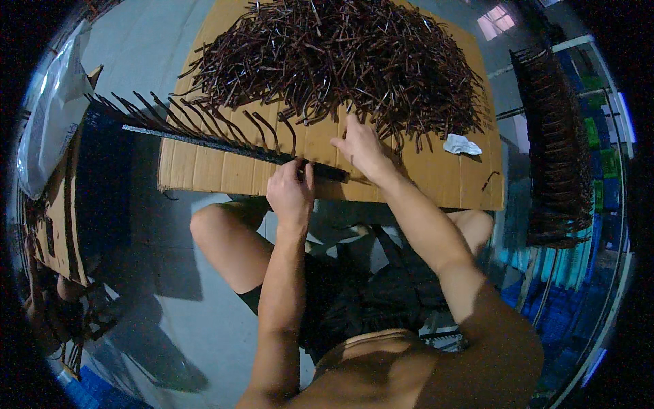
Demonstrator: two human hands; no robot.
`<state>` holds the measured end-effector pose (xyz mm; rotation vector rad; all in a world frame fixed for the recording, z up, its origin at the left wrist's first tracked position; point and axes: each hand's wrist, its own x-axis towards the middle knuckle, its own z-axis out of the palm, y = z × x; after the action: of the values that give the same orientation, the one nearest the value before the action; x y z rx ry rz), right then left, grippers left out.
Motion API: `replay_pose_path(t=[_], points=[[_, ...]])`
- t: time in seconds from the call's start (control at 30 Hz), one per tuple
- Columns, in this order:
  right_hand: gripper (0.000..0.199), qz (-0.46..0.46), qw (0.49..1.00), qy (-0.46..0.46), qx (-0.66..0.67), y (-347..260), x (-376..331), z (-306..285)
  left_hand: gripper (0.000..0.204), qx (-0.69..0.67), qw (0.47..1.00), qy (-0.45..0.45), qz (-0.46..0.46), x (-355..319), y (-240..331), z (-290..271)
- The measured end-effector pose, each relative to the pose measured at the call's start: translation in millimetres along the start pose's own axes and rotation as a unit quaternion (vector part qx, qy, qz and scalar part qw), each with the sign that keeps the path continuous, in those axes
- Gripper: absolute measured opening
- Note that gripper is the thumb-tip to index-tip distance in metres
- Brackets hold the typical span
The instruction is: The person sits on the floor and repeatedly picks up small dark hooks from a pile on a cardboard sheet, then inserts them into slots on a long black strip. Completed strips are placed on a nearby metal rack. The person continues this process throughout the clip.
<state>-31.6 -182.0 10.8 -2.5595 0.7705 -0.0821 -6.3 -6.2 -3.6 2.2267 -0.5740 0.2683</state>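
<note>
A long dark bar (225, 146) slants across the left front of the cardboard, its left end jutting past the edge. Thin dark brown rods with bent tips stand in a row along it, up to my left hand (291, 191). That hand is closed on the bar near its right end, thumb and fingertips at the top edge. A big heap of similar loose, curved rods (340, 58) covers the back of the cardboard. My right hand (364, 146) reaches to the heap's front edge, index finger stretched out and thumb apart. Whether its fingertip touches a rod is hard to tell.
The cardboard (204, 170) lies over my knees' far side. A crumpled white paper (461, 144) and a single rod (490, 180) lie at its right. A rack (555, 150) full of dark rods stands further right. At left are a plastic bag (54, 123) and a carton (61, 225).
</note>
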Motion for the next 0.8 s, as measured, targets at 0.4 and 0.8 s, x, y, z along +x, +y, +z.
replay_pose_path(t=[0.4,0.8], points=[[0.013,-0.041,0.877,-0.031,0.479,-34,-39,6,0.011,-0.007,0.998,0.014,0.061,2,-2,1],[0.019,-0.072,0.919,0.039,0.386,-39,-47,15,0.012,-0.007,0.999,0.004,0.05,1,-2,3]])
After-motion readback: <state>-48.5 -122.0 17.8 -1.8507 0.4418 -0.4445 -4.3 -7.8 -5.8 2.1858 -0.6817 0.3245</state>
